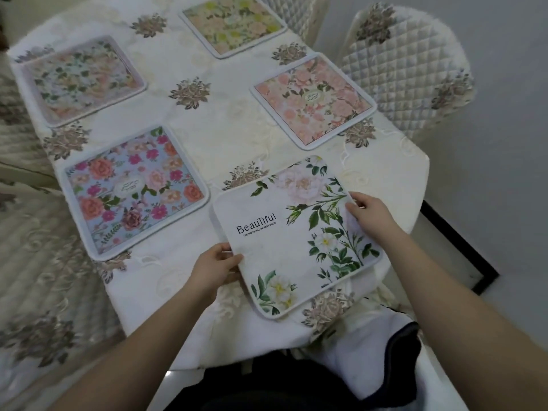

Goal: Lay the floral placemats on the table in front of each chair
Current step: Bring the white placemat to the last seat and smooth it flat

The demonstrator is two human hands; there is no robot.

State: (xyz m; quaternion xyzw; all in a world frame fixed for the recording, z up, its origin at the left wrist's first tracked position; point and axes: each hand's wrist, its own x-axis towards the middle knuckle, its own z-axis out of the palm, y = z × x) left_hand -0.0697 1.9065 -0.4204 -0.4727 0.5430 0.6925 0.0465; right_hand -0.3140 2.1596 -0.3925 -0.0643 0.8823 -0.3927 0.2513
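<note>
At the near edge of the table [225, 129], the left hand [212, 269] and right hand [372, 213] had fingers closed on opposite edges of the white placemat [296, 241], apparently squaring it, while four laid placemats beyond faced other seats, including the quilted chair [409, 78].

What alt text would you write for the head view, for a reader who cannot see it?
Two hands, left and right, hold a white floral placemat at the near table edge. Four more floral placemats lie on the cream tablecloth, beside quilted chairs.
</note>
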